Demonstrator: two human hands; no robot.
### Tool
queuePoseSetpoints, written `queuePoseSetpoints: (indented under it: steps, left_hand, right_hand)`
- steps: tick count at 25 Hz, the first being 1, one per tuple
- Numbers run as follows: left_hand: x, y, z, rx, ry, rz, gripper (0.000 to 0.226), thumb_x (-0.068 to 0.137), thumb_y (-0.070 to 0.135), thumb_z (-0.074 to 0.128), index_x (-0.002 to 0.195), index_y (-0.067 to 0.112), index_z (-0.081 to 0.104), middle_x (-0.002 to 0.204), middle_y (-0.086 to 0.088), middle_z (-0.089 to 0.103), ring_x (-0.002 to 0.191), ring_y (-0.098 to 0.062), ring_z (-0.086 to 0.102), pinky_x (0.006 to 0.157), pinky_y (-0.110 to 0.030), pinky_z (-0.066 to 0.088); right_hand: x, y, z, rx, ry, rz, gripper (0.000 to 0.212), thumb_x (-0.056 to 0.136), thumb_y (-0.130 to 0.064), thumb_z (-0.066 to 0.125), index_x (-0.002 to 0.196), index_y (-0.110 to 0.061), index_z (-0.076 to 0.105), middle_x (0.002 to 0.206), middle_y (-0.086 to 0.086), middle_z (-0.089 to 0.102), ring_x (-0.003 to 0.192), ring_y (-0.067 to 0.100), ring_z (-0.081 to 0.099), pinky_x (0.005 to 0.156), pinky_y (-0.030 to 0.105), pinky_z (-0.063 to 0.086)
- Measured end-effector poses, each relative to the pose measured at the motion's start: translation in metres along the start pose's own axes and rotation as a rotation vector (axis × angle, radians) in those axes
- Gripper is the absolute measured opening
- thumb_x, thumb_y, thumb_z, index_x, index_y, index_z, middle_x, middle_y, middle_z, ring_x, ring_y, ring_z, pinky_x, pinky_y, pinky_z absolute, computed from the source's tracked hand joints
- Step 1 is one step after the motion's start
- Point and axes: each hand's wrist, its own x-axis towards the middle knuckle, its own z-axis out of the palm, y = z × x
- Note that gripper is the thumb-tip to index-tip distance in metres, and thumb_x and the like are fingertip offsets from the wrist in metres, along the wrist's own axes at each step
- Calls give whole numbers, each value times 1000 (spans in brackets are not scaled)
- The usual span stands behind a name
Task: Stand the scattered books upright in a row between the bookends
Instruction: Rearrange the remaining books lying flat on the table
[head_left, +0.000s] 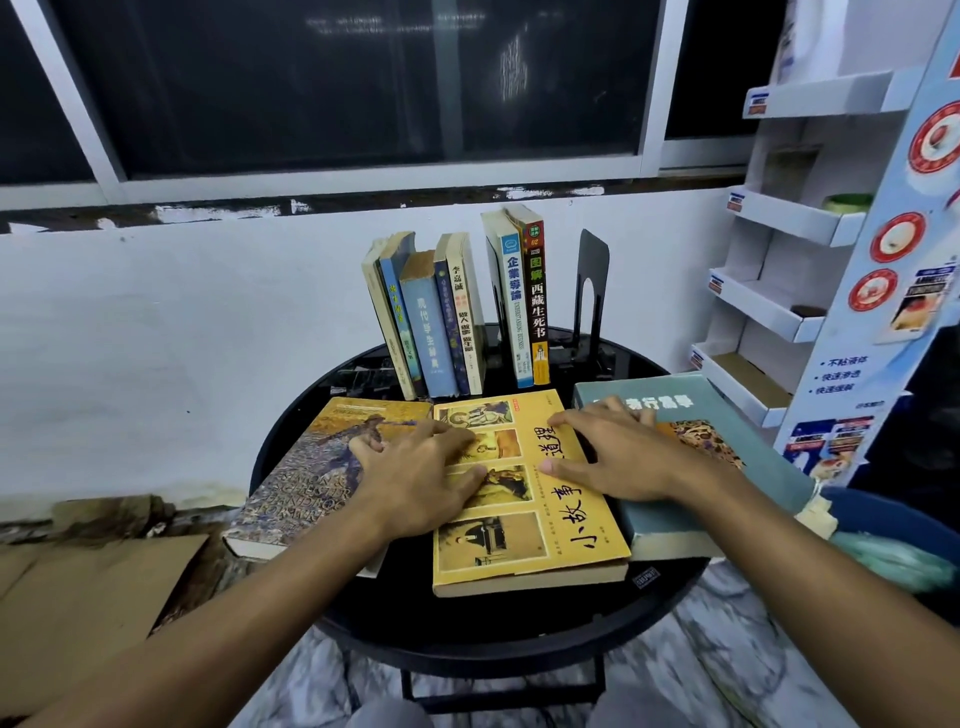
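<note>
1. Your left hand (415, 483) lies flat with the fingers spread, holding nothing. It straddles the seam between the mosaic-cover book (301, 478) and the yellow book (540, 530).
2. Your right hand (623, 457) is the same: flat, fingers splayed, no grip. Its thumb is on the yellow book's right edge and its fingertips reach onto the teal book (737, 410).
3. All three of those books lie flat, cover up and side by side, on the near half of the round black tabletop (519, 623). The yellow one is in the middle.
4. At the far side, a group of five books (431, 322) stands spine-out, leaning slightly left.
5. Across a gap to their right stands a pair of taller books (524, 301), also spine-out.
6. A black bookend (592, 291) stands upright right of that pair, apart from it.
7. I can't make out a second bookend.
8. A white cardboard display rack (769, 312) stands at the right edge of the view.
</note>
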Motion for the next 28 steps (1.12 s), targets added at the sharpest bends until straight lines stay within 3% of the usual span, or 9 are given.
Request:
queuePoseSetpoints:
  steps: [3,10,13,17,19,21,25,28]
  left_hand:
    - [6,1,4,-99,-48,19,65,92,71,40,148,39,39,156,7,32,137,-24,46,113,-67,20]
    - [1,-3,0,-331,102,61,63,89,55,66,143,25,53,154,10,40,139,-17,42,118,-47,30]
    - [1,-11,-6,-407,177,54,65,87,41,74,146,22,51,157,12,36,136,-16,46,116,-40,34]
    - [1,-23,-16,-670,215,-4,71,84,22,80,148,23,49,163,5,27,112,-16,66,96,-41,58]
    - [-1,-25,-21,-812,252,-20,68,82,16,81,143,30,54,151,1,49,105,-12,70,90,-41,61]
    - [-2,-27,-28,-955,318,0,63,82,9,81,138,30,59,122,4,72,101,-10,72,90,-43,60]
    - [-2,-27,-46,-1066,399,39,58,82,5,79,132,30,63,103,0,78,102,-14,73,89,-44,60]
    - [-4,-25,-57,-1127,445,90,56,85,5,77,130,34,64,104,-8,77,102,-18,73,90,-42,60]
  right_hand:
    - [-1,-2,0,38,12,3,73,91,-69,50,152,-34,34,145,0,45,138,18,27,109,43,21]
    - [-4,-4,4,262,118,58,79,84,-56,72,150,-28,41,142,0,46,137,17,35,114,40,29]
    - [-1,-4,4,484,186,23,77,85,-36,79,151,-25,41,133,-6,45,121,10,48,100,24,39]
    - [5,-5,-1,646,282,-53,70,86,-15,79,148,-22,47,120,-13,43,106,7,56,87,24,55]
    - [7,-4,-6,727,337,-108,66,84,-7,80,142,-24,54,120,-13,45,106,14,60,83,32,60]
    - [9,-4,-12,776,387,-162,60,83,-3,79,134,-28,61,123,-10,48,107,20,61,83,38,61]
    - [9,-10,-30,909,410,-218,54,84,4,76,120,-35,65,118,-2,62,102,17,69,84,39,61]
    - [9,-13,-48,957,395,-243,51,86,4,74,121,-31,63,111,5,68,98,17,73,82,37,62]
